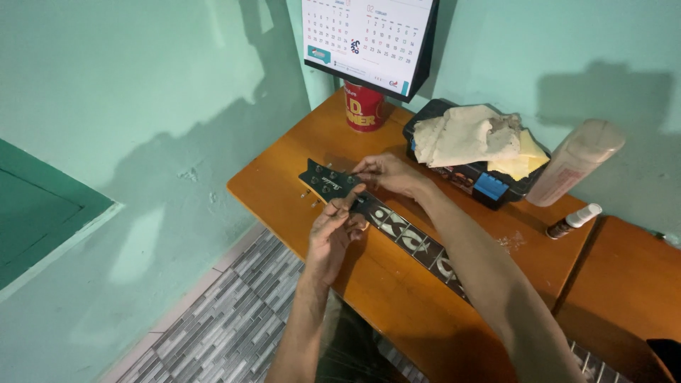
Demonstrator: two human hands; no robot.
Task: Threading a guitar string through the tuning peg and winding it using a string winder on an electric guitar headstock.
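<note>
A guitar lies across the orange wooden table [284,181], its dark headstock [325,181] pointing toward the wall. The neck [418,245] has pale inlays on a dark fretboard. My left hand [332,234] grips the neck just behind the headstock, thumb and fingers pinched at the nut. My right hand [386,174] reaches over from the right, fingertips touching the headstock's far edge near the tuning pegs. Whether a string is held between the fingers is too small to tell.
A red can [364,108] stands at the table's back, under a desk calendar [369,39]. A black case [489,186] carries crumpled cloths [472,135]. A pale spray bottle [574,162] and small dark bottle [573,220] lie right. Grey tiled floor [220,326] lies left.
</note>
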